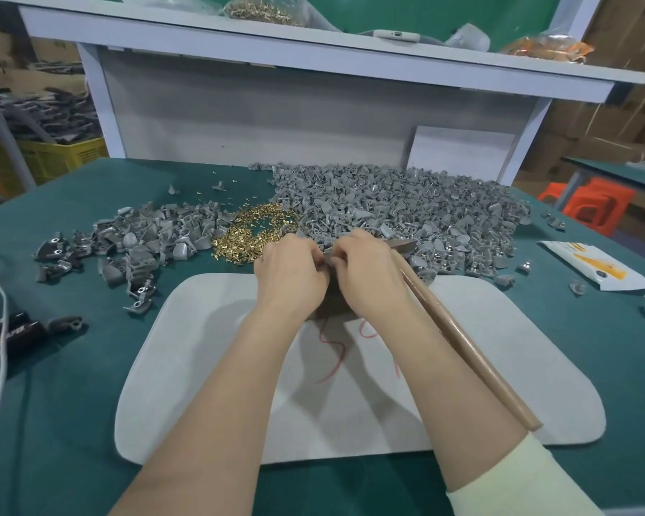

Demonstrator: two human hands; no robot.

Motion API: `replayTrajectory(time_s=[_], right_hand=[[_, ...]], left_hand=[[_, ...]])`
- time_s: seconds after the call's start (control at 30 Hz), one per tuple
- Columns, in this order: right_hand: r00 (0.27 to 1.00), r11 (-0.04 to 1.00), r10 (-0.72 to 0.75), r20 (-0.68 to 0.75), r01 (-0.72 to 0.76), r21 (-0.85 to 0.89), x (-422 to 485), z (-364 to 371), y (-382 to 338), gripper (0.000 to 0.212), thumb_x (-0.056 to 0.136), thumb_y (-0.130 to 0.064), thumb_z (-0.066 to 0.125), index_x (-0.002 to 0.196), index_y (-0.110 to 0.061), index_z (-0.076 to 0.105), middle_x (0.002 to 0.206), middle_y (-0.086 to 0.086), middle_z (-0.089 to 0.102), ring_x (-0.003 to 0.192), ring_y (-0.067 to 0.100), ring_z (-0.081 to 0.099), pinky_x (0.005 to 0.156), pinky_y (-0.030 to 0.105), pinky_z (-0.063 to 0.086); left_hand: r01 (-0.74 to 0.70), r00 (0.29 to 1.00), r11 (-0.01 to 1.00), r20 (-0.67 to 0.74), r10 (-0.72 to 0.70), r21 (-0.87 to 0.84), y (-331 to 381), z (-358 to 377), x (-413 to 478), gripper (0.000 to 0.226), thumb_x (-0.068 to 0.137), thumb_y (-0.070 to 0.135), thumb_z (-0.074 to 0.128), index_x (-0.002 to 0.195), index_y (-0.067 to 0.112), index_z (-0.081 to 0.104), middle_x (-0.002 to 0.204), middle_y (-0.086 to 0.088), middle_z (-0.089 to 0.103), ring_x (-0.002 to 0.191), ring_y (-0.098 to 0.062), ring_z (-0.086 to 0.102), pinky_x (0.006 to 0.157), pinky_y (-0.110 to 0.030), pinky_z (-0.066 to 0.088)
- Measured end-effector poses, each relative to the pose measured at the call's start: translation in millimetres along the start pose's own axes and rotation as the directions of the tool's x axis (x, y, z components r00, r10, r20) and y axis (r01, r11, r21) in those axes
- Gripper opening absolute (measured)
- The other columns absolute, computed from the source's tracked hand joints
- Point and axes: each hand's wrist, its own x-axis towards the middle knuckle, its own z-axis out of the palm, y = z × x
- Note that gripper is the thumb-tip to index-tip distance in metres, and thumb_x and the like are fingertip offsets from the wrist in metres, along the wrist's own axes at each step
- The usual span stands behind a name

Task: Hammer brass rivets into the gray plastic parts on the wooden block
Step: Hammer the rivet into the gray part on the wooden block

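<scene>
Both hands are meeting over the block, a dark brown wooden lump sitting at the far edge of the mat, mid-table. The left hand and right hand are curling their fingers in toward each other and seem to be pinching a small gray part between the tips. The tips themselves are hidden, so whether a rivet is in there, I cannot tell.

That part is looking light, stiff and smooth-moulded, so it is best held by its edges and seated flat on the block. The rivets are lying just beyond the left hand: tiny, shiny, hard brass, likely slippery and needing a fingertip pinch at the shank.

The hammer is running under the right palm, apparently gripped, its long smooth wooden handle trailing near and right. A big pile of gray parts is heaped far right, a smaller heap to the left, all on the green table.
</scene>
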Motion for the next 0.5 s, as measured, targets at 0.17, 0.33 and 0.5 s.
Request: replayTrajectory(time_s=[0.17,0.33,0.5], right_hand=[[1.000,0.999,0.024,0.002,-0.024,0.026,-1,-1,0,0.015,0.092,-0.013,0.052,0.094,-0.005,0.063,0.103,0.011,0.057,0.097,0.029,0.054,0.086,0.040,0.040],[0.995,0.986,0.097,-0.007,-0.095,0.137,-4,1,4,0.014,0.092,-0.017,0.055,0.093,-0.010,0.068,0.101,0.008,0.061,0.095,0.025,0.055,0.082,0.033,0.039],[0.986,0.950,0.166,-0.011,-0.156,0.270,-2,-4,12,0.016,0.092,-0.016,0.056,0.095,-0.015,0.072,0.097,0.003,0.070,0.093,0.019,0.060,0.080,0.022,0.039]], left_hand=[[-0.003,1.000,1.000,0.005,0.003,-0.015,1,0,-1,0.010,0.088,0.025,0.060,0.087,0.023,0.070,0.104,-0.005,0.065,0.109,-0.031,0.049,0.088,-0.037,0.040],[-0.008,1.000,1.000,-0.007,0.008,-0.006,-2,2,-2,0.010,0.088,0.025,0.060,0.091,0.023,0.070,0.110,-0.002,0.063,0.113,-0.029,0.048,0.091,-0.038,0.038],[-0.009,1.000,1.000,-0.004,0.009,0.013,0,0,-1,0.008,0.088,0.024,0.060,0.088,0.026,0.067,0.112,0.000,0.061,0.113,-0.028,0.047,0.089,-0.038,0.036]])
